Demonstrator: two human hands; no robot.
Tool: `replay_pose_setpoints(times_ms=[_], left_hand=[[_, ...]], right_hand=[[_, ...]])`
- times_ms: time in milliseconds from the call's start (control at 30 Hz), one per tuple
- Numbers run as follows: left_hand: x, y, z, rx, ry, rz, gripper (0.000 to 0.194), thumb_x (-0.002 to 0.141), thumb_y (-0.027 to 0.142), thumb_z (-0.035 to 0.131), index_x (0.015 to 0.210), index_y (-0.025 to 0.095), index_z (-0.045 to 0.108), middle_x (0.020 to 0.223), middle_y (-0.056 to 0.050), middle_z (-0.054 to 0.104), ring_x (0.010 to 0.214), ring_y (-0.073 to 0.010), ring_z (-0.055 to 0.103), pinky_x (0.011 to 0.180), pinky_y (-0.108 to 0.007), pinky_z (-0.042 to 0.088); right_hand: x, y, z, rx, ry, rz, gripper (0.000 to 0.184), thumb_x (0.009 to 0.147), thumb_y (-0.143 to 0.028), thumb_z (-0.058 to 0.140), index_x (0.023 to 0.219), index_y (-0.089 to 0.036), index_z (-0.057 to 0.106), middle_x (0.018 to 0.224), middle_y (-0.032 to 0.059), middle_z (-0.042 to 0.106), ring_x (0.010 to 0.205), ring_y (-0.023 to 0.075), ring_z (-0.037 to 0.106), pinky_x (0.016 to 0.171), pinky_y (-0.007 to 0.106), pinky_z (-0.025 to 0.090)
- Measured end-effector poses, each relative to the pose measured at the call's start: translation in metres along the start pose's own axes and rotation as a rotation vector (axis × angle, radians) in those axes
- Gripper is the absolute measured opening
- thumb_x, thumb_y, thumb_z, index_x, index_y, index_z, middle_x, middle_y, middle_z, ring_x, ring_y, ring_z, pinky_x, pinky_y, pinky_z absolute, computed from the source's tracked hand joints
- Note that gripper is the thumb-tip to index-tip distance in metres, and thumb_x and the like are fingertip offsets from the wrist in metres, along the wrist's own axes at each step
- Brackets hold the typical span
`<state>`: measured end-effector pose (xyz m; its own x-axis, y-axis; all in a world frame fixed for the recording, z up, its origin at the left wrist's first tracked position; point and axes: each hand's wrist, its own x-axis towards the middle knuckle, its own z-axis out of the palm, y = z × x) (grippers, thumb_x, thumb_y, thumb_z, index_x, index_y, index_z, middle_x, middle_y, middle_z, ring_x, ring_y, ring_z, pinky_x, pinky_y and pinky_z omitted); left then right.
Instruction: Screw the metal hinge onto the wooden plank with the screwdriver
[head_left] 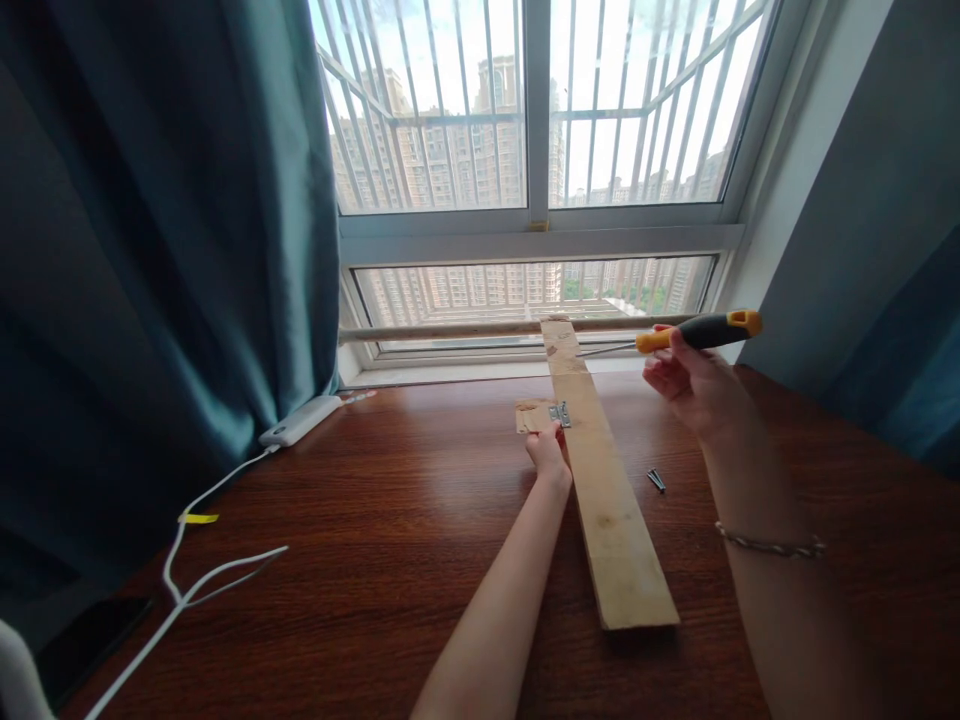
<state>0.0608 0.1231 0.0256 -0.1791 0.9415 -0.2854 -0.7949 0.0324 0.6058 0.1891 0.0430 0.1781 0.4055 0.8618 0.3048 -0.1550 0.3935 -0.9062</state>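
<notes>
A long pale wooden board (611,500) lies on the table, running from near me toward the window. A metal hinge (560,414) sits at its left edge, bridging to a small wooden piece (531,415). My left hand (550,452) is closed at the near edge of that small piece, fingertips just by the hinge; the exact grip is partly hidden. Held in my right hand (686,380) is a screwdriver (705,330) with a black and yellow handle. Its shaft points left, the tip over the far part of the board, away from the hinge.
A few loose screws (656,480) lie right of the board on the brown table (360,590). At left are a white power strip (301,421), a white cable (176,560) and a dark flat object (90,650). A blue curtain (247,200) hangs beside the barred window.
</notes>
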Motion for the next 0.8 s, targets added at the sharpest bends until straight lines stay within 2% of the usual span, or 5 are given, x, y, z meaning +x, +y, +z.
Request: replay_pose_setpoints(times_ms=[100,167,267,567,800], left_hand=[[-0.001,0.000,0.000,-0.007,0.004,-0.002,0.016,0.062,0.003,0.060,0.074,0.013,0.058,0.068,-0.003,0.064,0.059,-0.0149,0.063,0.057,-0.026,0.053],[0.000,0.000,0.000,-0.012,0.011,0.000,0.017,0.062,0.002,0.060,0.074,0.013,0.058,0.067,-0.003,0.063,0.060,-0.0148,0.063,0.058,-0.026,0.053],[0.002,0.000,0.000,-0.021,0.014,0.003,0.017,0.063,0.002,0.060,0.076,0.013,0.057,0.067,-0.003,0.063,0.060,-0.0149,0.063,0.058,-0.026,0.053],[0.001,-0.001,-0.001,-0.022,-0.002,0.008,0.020,0.062,0.005,0.062,0.079,0.013,0.058,0.070,-0.003,0.064,0.060,-0.0145,0.063,0.058,-0.026,0.053],[0.005,-0.003,-0.001,-0.034,-0.001,0.006,0.020,0.062,0.004,0.061,0.079,0.013,0.058,0.070,-0.003,0.065,0.061,-0.0146,0.064,0.060,-0.027,0.053]], right_hand=[[0.006,0.028,0.011,-0.009,0.149,-0.170,0.037,0.077,-0.052,0.063,0.067,-0.018,0.051,0.044,-0.0080,0.035,0.037,0.0081,0.042,0.037,0.020,0.043],[0.010,0.044,0.014,-0.070,0.187,-0.285,0.044,0.074,-0.056,0.064,0.059,-0.019,0.045,0.042,-0.0086,0.034,0.034,0.0077,0.040,0.033,0.019,0.037],[0.014,0.057,0.014,-0.178,0.186,-0.373,0.044,0.075,-0.056,0.062,0.059,-0.019,0.046,0.043,-0.0073,0.040,0.035,0.0092,0.046,0.035,0.020,0.037],[0.021,0.072,0.012,-0.307,0.170,-0.317,0.044,0.075,-0.061,0.059,0.064,-0.019,0.047,0.043,-0.0057,0.047,0.039,0.0133,0.052,0.041,0.024,0.042],[0.022,0.078,0.012,-0.268,0.137,-0.275,0.045,0.072,-0.059,0.063,0.061,-0.020,0.046,0.044,-0.0057,0.045,0.041,0.0149,0.055,0.042,0.026,0.046]])
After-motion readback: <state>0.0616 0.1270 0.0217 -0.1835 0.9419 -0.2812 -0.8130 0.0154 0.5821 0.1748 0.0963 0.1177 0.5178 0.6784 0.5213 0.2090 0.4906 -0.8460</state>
